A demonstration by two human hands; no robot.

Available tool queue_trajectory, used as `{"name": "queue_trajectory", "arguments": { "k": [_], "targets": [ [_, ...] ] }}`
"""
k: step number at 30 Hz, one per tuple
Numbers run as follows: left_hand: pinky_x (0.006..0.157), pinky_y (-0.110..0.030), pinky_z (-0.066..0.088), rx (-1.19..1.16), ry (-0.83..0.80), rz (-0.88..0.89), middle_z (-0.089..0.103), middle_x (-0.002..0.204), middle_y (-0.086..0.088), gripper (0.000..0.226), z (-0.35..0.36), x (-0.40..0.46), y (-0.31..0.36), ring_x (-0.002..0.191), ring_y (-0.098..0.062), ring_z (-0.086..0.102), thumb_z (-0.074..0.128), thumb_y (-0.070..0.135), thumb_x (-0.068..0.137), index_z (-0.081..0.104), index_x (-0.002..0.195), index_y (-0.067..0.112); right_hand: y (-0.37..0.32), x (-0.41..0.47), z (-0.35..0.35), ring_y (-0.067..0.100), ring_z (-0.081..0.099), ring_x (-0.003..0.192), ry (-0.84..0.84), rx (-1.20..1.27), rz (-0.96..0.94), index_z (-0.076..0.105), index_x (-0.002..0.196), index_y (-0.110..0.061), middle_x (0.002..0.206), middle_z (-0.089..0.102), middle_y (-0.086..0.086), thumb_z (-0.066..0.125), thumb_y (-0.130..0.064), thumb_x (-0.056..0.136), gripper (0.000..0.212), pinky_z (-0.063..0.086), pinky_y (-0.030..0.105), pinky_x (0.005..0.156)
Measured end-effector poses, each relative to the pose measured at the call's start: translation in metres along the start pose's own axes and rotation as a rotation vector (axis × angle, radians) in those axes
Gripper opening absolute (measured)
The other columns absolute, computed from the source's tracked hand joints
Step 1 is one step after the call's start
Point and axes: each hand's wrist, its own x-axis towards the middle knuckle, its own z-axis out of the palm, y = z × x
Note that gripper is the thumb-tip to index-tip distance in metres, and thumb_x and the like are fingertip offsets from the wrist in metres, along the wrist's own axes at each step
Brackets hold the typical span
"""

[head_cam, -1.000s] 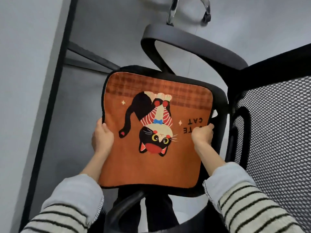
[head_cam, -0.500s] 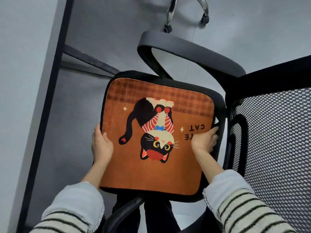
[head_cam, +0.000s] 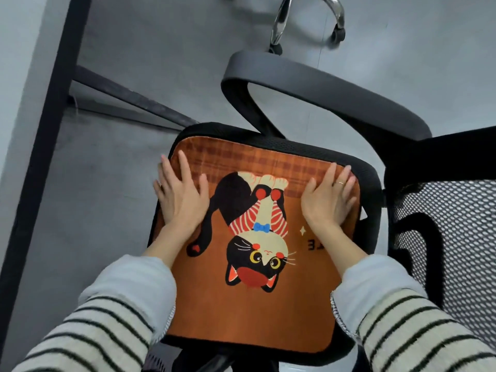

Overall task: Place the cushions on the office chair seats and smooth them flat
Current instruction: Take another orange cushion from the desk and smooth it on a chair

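Orange cat cushion (head_cam: 249, 304) lies on the black chair seat (head_cam: 371, 189). Your left hand (head_cam: 182, 200) and right hand (head_cam: 328, 200) press flat on its far corners, fingers straight and spread.

Cushion (head_cam: 241, 304): short-pile cloth, matt orange, velvety, printed cat. Seat (head_cam: 370, 183): black fabric rim, finely textured. Backrest (head_cam: 461, 237): open black mesh, woven. Armrest (head_cam: 322, 84): grey plastic, smooth, dull sheen. Chair base (head_cam: 281, 20): polished metal, glossy. Sleeves (head_cam: 107, 326): soft knit, striped. Floor (head_cam: 94, 210): matt grey, faintly mottled.
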Motion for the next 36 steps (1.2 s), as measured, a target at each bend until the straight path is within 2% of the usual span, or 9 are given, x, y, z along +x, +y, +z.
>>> {"name": "queue_trajectory", "arguments": {
  "k": [3,8,12,13,16,18,23,31,36],
  "targets": [
    [0.114,-0.059,0.004,0.067,0.077,0.094,-0.003,0.157,-0.017,0.061,0.008,0.035,0.02,0.145,-0.033,-0.001,0.026,0.046,0.096,0.002,0.149,0.029,-0.006,0.019,0.018,0.028,-0.005,0.147,0.1,0.005,-0.024,0.008,0.151,-0.019,0.16,0.0,0.008,0.022,-0.042,0.099,0.059,-0.003,0.056,0.115],
    [0.112,-0.062,0.005,0.17,0.206,0.082,0.002,0.157,-0.016,0.06,0.031,0.04,0.026,0.145,-0.032,0.002,0.018,0.047,0.093,0.0,0.148,0.033,0.003,0.02,0.048,0.03,0.008,0.147,0.332,-0.104,-0.084,0.016,0.15,-0.019,0.159,0.012,0.01,0.017,-0.042,0.096,0.059,-0.001,0.058,0.113],
    [0.109,-0.067,0.002,0.132,0.179,0.101,-0.001,0.157,-0.017,0.059,0.025,0.037,0.026,0.145,-0.035,-0.002,0.02,0.045,0.094,0.002,0.149,0.032,0.0,0.02,0.042,0.03,0.005,0.147,0.281,-0.08,-0.073,0.015,0.15,-0.019,0.159,0.01,0.01,0.018,-0.041,0.096,0.059,0.0,0.062,0.113],
    [0.108,-0.068,0.0,0.136,0.174,0.177,-0.002,0.157,-0.016,0.059,0.021,0.035,0.033,0.145,-0.036,-0.004,0.021,0.044,0.093,0.003,0.149,0.033,-0.006,0.02,0.035,0.028,0.002,0.147,0.259,-0.065,-0.123,0.013,0.151,-0.02,0.159,0.007,0.009,0.018,-0.04,0.096,0.058,-0.001,0.062,0.113],
    [0.106,-0.071,-0.001,0.166,0.102,0.406,0.0,0.158,-0.009,0.056,0.029,0.014,0.048,0.145,-0.033,-0.004,0.023,0.041,0.093,0.011,0.147,0.036,-0.027,0.001,0.039,0.023,0.004,0.148,0.172,-0.092,-0.43,0.015,0.15,-0.027,0.159,0.01,0.005,0.022,-0.04,0.096,0.056,-0.002,0.06,0.113],
    [0.105,-0.073,0.001,0.179,0.115,0.446,0.005,0.158,-0.007,0.053,0.037,0.011,0.057,0.145,-0.033,-0.001,0.025,0.041,0.094,0.018,0.146,0.037,-0.036,-0.004,0.049,0.027,0.013,0.146,0.203,-0.123,-0.518,0.025,0.147,-0.029,0.158,0.019,0.005,0.026,-0.038,0.095,0.053,0.004,0.064,0.112],
    [0.105,-0.073,0.003,0.24,0.205,0.432,0.012,0.157,-0.009,0.05,0.052,0.018,0.056,0.144,-0.036,0.007,0.024,0.043,0.095,0.02,0.145,0.041,-0.033,0.005,0.069,0.032,0.021,0.144,0.313,-0.178,-0.501,0.032,0.145,-0.03,0.155,0.026,0.008,0.029,-0.036,0.095,0.05,0.008,0.068,0.109],
    [0.107,-0.07,0.0,0.194,0.081,0.445,0.008,0.158,-0.007,0.051,0.035,-0.001,0.043,0.145,-0.031,0.002,0.027,0.043,0.095,0.02,0.145,0.037,-0.019,-0.031,0.061,0.026,0.012,0.146,0.169,-0.099,-0.477,0.025,0.147,-0.03,0.158,0.019,0.005,0.031,-0.038,0.097,0.051,0.006,0.063,0.113],
    [0.107,-0.07,0.001,0.287,0.13,0.482,0.009,0.156,-0.009,0.052,0.055,-0.017,0.023,0.144,-0.032,0.005,0.018,0.039,0.095,0.018,0.147,0.034,-0.004,-0.042,0.085,0.029,0.015,0.143,0.23,-0.2,-0.514,0.024,0.146,-0.03,0.155,0.024,0.009,0.021,-0.039,0.099,0.048,0.008,0.065,0.11]
  ]
}}
